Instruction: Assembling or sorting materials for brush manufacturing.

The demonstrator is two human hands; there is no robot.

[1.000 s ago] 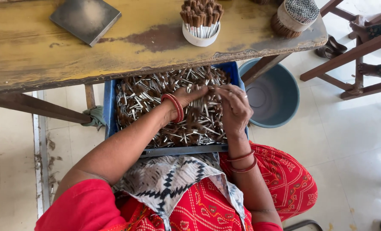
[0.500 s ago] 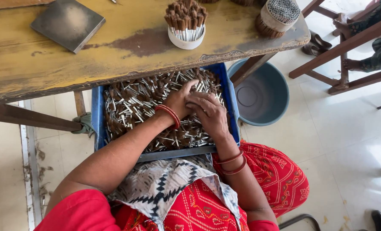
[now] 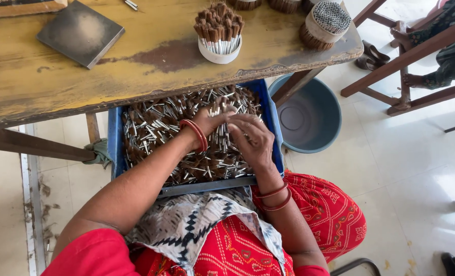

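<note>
Both hands pinch a small bundle of sticks point(image 3: 222, 110), long axis pointing away from the person; left hand point(image 3: 212, 120) and right hand point(image 3: 253, 140) have fingers pressed together around it.

Upper end of blue crate point(image 3: 116, 134) hidden under counter point(image 3: 135, 76); fingertips of left hand point(image 3: 212, 118) buried among small brushes point(image 3: 151, 128)

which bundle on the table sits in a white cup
The brown-tipped bundle in the white cup, mid-table; the paper-wrapped bundle at the right corner has none.
</note>
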